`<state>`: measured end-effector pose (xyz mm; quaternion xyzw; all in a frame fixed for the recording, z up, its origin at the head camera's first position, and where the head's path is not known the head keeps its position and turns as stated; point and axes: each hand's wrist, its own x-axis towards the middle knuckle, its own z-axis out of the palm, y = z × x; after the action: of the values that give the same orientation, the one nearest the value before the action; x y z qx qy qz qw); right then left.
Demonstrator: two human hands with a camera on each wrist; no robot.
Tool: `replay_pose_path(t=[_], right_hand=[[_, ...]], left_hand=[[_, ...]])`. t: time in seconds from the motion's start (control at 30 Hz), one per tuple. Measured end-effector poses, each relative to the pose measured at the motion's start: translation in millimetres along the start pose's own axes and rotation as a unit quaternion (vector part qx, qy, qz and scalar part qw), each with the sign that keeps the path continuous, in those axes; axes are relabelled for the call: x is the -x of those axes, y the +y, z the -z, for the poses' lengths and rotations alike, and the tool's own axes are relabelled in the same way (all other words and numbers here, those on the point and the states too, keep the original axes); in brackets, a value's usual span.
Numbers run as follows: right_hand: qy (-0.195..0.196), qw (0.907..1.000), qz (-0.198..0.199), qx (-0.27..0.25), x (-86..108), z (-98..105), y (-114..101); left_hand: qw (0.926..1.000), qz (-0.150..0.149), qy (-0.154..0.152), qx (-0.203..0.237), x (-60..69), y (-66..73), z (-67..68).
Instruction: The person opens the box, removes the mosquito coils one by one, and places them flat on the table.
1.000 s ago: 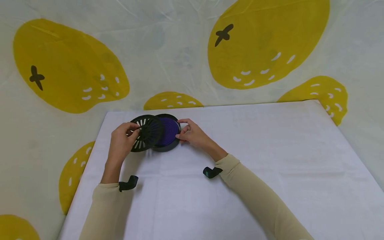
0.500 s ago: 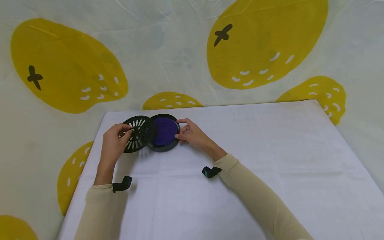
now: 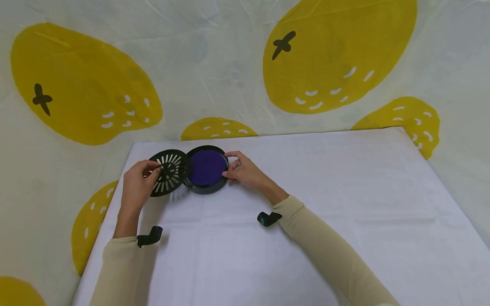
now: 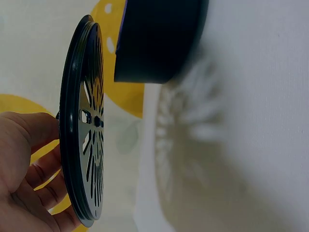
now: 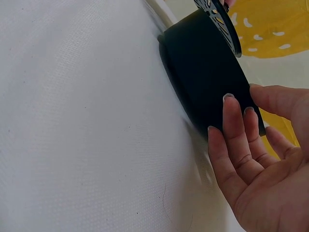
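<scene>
In the head view my left hand [image 3: 133, 182] pinches a round black slotted lid [image 3: 169, 171] near its middle. The lid is tilted and held above the table, its right edge overlapping the left rim of a round black mosquito coil holder [image 3: 204, 190]. Inside the holder lies a purple spiral mosquito coil [image 3: 208, 168]. My right hand [image 3: 246, 173] grips the holder's right side; the right wrist view shows fingertips against the wall [image 5: 203, 67] and the thumb at the rim. In the left wrist view the slotted lid [image 4: 72, 121] stands apart from the holder [image 4: 154, 43].
The holder stands on a white-covered table [image 3: 306, 191], near its back left edge. Behind it hangs a pale cloth [image 3: 218, 63] printed with large yellow fruit. A small black camera [image 3: 150, 236] sits on the left wrist, another camera [image 3: 269, 219] on the right.
My left hand has carried the lid to the left, away from over the holder, uncovering more of the purple coil. The right hand keeps its hold on the holder's side.
</scene>
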<state>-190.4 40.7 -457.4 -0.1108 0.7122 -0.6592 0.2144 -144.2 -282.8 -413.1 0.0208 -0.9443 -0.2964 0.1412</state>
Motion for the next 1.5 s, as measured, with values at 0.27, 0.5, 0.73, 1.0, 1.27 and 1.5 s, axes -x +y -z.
replay_pose_path(t=[0.27, 0.5, 0.73, 1.0, 1.27, 1.5], right_hand=[[-0.001, 1.0, 0.002, -0.003, -0.9, 0, 2], [-0.002, 1.0, 0.002, -0.004, -1.0, 0, 2], [0.0, 1.0, -0.005, 0.0, -1.2, 0, 1], [0.0, 1.0, 0.001, -0.001, -1.4, 0, 2], [0.0, 1.0, 0.004, 0.001, -1.4, 0, 3], [0.001, 1.0, 0.001, -0.003, -1.5, 0, 4]], left_hand=[[0.9998, 0.021, 0.003, 0.001, 1.8, -6.4, 4.2], [0.9988, 0.047, -0.001, -0.01, 3.1, -15.9, 7.1], [0.9978, 0.066, -0.005, -0.009, 2.9, -23.8, 9.2], [0.9973, 0.072, -0.008, -0.011, 3.8, -32.4, 10.1], [0.996, 0.086, -0.019, -0.015, 5.4, -39.1, 10.9], [0.9924, 0.116, -0.037, -0.016, 5.2, -47.3, 9.7]])
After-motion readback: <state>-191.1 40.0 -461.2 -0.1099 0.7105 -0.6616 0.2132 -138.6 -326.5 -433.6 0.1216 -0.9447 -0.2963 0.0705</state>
